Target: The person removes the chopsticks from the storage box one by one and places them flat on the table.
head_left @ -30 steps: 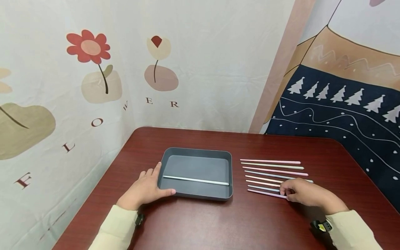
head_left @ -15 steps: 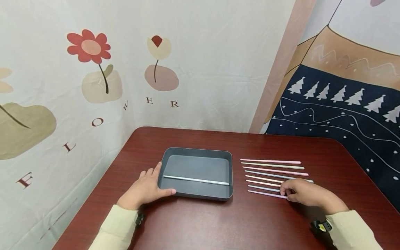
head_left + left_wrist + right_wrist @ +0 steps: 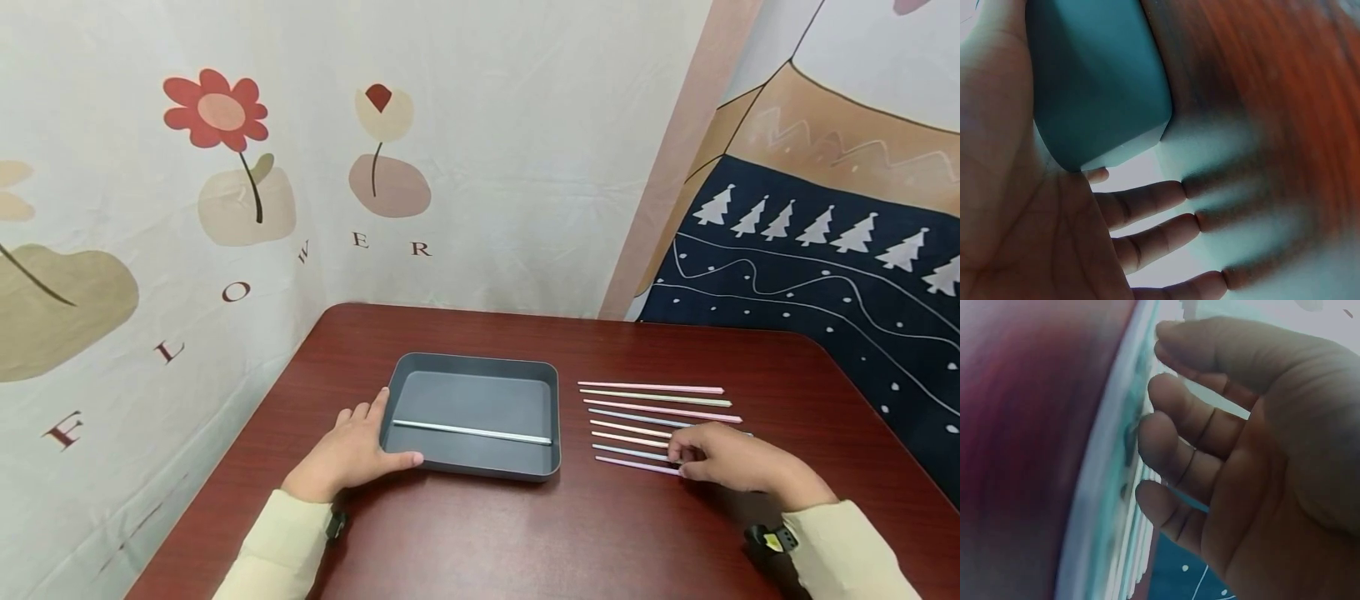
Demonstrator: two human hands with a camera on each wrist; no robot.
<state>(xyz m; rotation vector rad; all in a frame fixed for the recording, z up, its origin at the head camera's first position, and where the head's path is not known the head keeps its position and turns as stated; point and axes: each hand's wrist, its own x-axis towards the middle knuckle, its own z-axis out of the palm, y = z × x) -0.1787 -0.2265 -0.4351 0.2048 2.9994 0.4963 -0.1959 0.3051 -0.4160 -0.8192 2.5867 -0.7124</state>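
Note:
My left hand (image 3: 348,454) rests at the near left corner of a dark grey tray (image 3: 480,471), thumb on its front rim and straight fingers along its left side. In the left wrist view, fingertips (image 3: 1179,189) touch the table beside the tray. One pale chopstick (image 3: 472,431) lies across the tray. To the tray's right, my right hand (image 3: 731,458) pinches what looks like a light blue chopstick (image 3: 630,452), covering its thicker end. A lilac chopstick (image 3: 633,465) lies in front of it. The right wrist view shows curled fingers against the row; the contact is blurred.
Behind the blue chopstick lie several more: cream (image 3: 630,438), blue (image 3: 637,417), pink (image 3: 660,410) and pale green (image 3: 652,397). They are roughly parallel on the reddish-brown table (image 3: 480,533). A flower-print cloth (image 3: 510,167) hangs behind the table.
My right hand has shifted slightly left and up, and the light blue chopstick has slid a little left with it. The left hand and tray stay put.

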